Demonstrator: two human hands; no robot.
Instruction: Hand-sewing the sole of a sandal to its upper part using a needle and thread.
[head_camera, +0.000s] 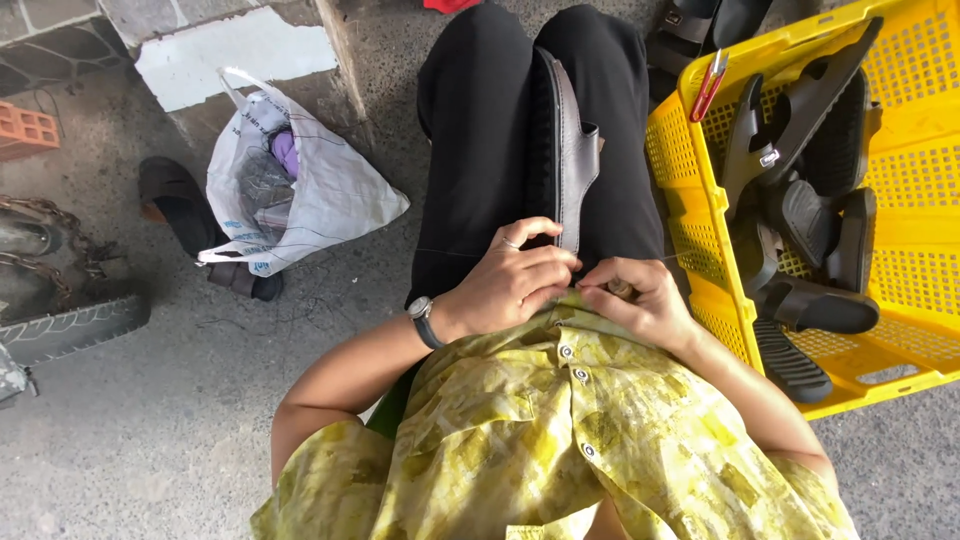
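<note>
Two hands meet at the near end of a dark sandal (562, 150) that lies lengthwise along the person's lap, on black trousers (480, 120), its ribbed sole edge turned to the left and its grey-brown strap facing right. The left hand (515, 280) rests over the sandal's near end with the fingers curled and pressed together, a ring on one of them and a wristwatch (424, 318) at the wrist. The right hand (640, 298) sits just beside it, touching it at the fingertips, with thumb and forefinger pinched on something small and brownish (too small to tell what it is). A thin thread (440, 253) runs out sideways from under the left hand across the trouser leg. To the right, close against the leg, stands a yellow plastic crate (690, 200) holding several more dark sandals (810, 200), with a red-handled tool (708, 88) hooked over its rim. To the left, on the grey concrete ground (150, 430), a white plastic bag (330, 190) stands open with bundled items inside, a dark shoe (175, 200) just beside it, and a tyre (70, 325) with a rusty chain (50, 225) at the far left edge.
</note>
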